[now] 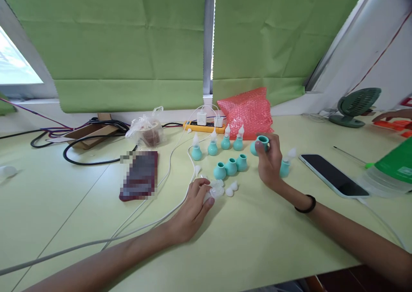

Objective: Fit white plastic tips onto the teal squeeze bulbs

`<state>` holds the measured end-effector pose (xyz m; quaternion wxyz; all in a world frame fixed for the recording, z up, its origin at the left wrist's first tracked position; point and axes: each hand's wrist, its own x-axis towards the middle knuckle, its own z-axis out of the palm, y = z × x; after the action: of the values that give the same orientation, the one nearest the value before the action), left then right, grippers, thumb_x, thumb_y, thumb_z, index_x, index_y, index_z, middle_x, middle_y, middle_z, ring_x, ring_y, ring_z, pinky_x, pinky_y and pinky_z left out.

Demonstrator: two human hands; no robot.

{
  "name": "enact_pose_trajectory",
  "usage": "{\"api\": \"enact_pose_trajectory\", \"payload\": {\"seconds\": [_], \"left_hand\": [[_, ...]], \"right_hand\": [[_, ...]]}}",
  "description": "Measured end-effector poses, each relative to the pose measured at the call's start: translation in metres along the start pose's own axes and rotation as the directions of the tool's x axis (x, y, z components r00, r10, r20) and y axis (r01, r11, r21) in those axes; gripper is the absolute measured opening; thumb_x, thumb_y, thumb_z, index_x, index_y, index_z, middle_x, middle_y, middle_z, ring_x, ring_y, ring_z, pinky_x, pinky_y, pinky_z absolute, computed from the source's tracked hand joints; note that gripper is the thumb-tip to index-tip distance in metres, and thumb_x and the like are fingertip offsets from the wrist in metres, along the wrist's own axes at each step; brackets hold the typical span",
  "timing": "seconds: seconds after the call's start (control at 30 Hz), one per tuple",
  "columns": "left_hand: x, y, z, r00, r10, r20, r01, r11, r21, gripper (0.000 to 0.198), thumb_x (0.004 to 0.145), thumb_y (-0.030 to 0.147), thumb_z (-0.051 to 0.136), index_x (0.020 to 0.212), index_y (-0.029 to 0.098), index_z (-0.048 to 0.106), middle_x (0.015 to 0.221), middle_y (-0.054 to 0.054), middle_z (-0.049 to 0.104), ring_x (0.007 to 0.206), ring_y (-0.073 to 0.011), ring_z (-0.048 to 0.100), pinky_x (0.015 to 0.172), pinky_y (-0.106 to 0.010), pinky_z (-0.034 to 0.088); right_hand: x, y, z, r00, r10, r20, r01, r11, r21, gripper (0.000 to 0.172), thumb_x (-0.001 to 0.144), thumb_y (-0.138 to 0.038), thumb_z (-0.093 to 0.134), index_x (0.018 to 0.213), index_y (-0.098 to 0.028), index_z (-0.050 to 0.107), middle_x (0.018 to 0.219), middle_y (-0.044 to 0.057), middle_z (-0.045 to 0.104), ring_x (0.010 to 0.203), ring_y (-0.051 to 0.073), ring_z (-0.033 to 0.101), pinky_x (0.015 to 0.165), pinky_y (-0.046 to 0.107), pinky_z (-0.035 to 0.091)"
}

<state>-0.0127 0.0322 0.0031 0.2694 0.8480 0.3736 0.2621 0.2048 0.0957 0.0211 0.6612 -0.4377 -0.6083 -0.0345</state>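
Observation:
Between the thumb and fingers of my right hand (270,161) is a teal squeeze bulb (255,148), its open neck tilted up. My left hand (197,204) rests low on the table, thumb and fingers closed about a clear plastic piece (216,191). More clear pieces lie against it. Small white caps (229,192) sit just right of these. Three open teal bulbs (231,167) stand in a row between my hands. Behind them, several teal bulbs with clear pointed tips (213,147) stand upright. Another tipped bulb (284,168) is partly behind my right hand.
A pink bubble-wrap bag (246,114) and a yellow power strip (189,127) are at the back. White cables (167,214) cross beside my left arm. A dark red phone (141,176) lies left, a white-edged phone (334,175) right. Another person's hand (394,115) shows far right.

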Motion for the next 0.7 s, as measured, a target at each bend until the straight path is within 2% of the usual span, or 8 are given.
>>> {"api": "enact_pose_trajectory", "payload": {"seconds": [0.1,0.2,0.27,0.37,0.53,0.7], "left_hand": [[-0.001,-0.001,0.001,1.000,0.013,0.016,-0.014,0.997,0.080,0.017,0.086,0.025,0.033,0.098,0.020,0.043,0.113,-0.009,0.033,0.107,-0.0204,0.034,0.090,-0.039,0.035],[-0.001,-0.003,0.002,0.999,0.024,-0.040,-0.017,0.985,0.173,0.018,0.081,0.022,0.041,0.097,0.021,0.048,0.110,-0.008,0.036,0.105,-0.0234,0.033,0.087,-0.043,0.037],[-0.001,-0.004,0.004,0.997,0.042,-0.062,-0.026,0.972,0.234,0.023,0.079,0.017,0.042,0.100,0.021,0.049,0.108,-0.008,0.039,0.102,-0.0244,0.033,0.085,-0.044,0.037],[-0.002,-0.006,0.006,0.998,0.054,-0.032,-0.042,0.954,0.297,0.034,0.077,0.009,0.038,0.107,0.021,0.046,0.107,-0.009,0.040,0.099,-0.0242,0.034,0.083,-0.044,0.039],[-0.003,-0.007,0.007,0.998,0.060,-0.009,-0.054,0.948,0.312,0.038,0.078,0.006,0.032,0.111,0.020,0.043,0.109,-0.010,0.039,0.099,-0.0236,0.034,0.084,-0.043,0.038],[-0.003,-0.005,0.006,0.998,0.054,-0.043,-0.039,0.954,0.296,0.036,0.079,0.011,0.034,0.113,0.019,0.042,0.112,-0.011,0.036,0.103,-0.0236,0.032,0.087,-0.044,0.036]], "right_hand": [[0.006,0.019,0.000,0.998,0.068,0.019,-0.067,0.997,-0.043,0.023,0.083,-0.035,0.037,0.097,-0.020,0.046,0.096,0.006,0.047,0.089,0.018,0.046,0.077,0.034,0.038],[0.004,0.035,0.002,0.983,0.159,0.097,-0.150,0.985,-0.090,0.025,0.082,-0.034,0.035,0.100,-0.019,0.044,0.098,0.007,0.049,0.089,0.018,0.046,0.079,0.036,0.037],[0.002,0.045,0.003,0.967,0.218,0.132,-0.205,0.973,-0.110,0.024,0.081,-0.032,0.035,0.097,-0.018,0.045,0.095,0.007,0.050,0.088,0.018,0.047,0.080,0.036,0.036],[-0.003,0.058,0.006,0.942,0.295,0.161,-0.278,0.953,-0.117,0.020,0.078,-0.030,0.036,0.090,-0.018,0.046,0.091,0.006,0.051,0.087,0.018,0.047,0.080,0.036,0.036],[-0.012,0.074,0.010,0.909,0.371,0.192,-0.354,0.928,-0.114,0.017,0.074,-0.027,0.037,0.086,-0.019,0.047,0.086,0.005,0.053,0.083,0.019,0.048,0.076,0.037,0.037],[-0.014,0.075,0.012,0.895,0.404,0.190,-0.390,0.915,-0.105,0.017,0.074,-0.027,0.036,0.086,-0.019,0.045,0.084,0.004,0.053,0.079,0.018,0.049,0.073,0.035,0.038]]}}
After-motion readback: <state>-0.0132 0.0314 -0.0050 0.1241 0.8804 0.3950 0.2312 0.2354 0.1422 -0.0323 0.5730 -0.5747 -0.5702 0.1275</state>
